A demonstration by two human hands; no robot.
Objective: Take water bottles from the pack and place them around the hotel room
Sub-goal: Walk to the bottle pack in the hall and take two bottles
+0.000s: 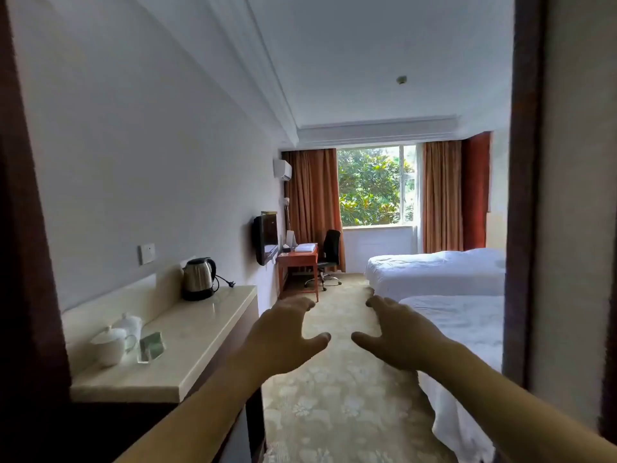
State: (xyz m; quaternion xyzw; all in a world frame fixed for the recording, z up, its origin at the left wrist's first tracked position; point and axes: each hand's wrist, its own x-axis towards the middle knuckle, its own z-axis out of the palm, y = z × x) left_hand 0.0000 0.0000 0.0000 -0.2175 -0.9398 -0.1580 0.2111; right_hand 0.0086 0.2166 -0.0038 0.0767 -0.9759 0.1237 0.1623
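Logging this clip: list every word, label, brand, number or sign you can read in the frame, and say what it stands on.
None can be read.
Glass holder with a green card on the counter: any print is blurred.
Standing card on the desk: too small to read.
Kettle: no label shows.
Wall switch: no marking legible.
Air conditioner: too small for any brand to show.

kettle on counter, two beds

Bare forearms, no sleeves
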